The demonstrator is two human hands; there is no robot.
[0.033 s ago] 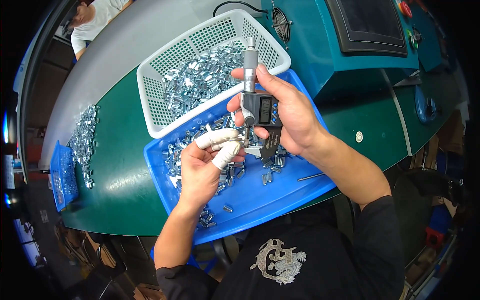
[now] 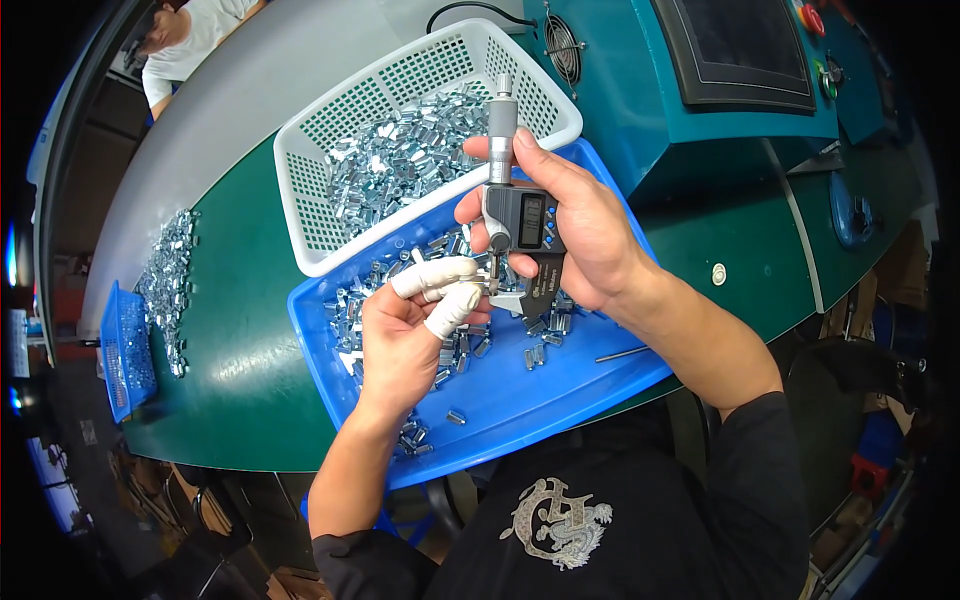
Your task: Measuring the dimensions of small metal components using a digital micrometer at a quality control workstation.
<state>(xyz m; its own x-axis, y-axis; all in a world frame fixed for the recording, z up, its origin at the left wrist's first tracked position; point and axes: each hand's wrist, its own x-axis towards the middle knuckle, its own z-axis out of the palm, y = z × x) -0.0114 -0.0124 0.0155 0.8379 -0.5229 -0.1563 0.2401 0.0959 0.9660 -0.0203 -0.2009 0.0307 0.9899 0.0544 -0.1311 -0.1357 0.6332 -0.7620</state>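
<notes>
My right hand [image 2: 595,235] is closed around a digital micrometer [image 2: 515,215], its thimble pointing away from me and its small screen facing up. White finger covers wrap the thumb and at least one finger of my left hand [image 2: 400,345]. Those fingertips pinch a small silver metal part [image 2: 494,274] at the micrometer's measuring gap; the fingers hide much of it. Both hands are above a blue tray [image 2: 490,440] in which many similar short metal parts [image 2: 455,417] lie loose.
Beyond the tray, a white perforated basket [image 2: 298,255] holds a heap of these parts. More lie on the green table [image 2: 240,350] at left, beside a small blue basket [image 2: 112,395]. A thin rod [image 2: 622,354] lies in the tray. A teal machine [image 2: 640,150] stands far right; a person [image 2: 190,45] is far left.
</notes>
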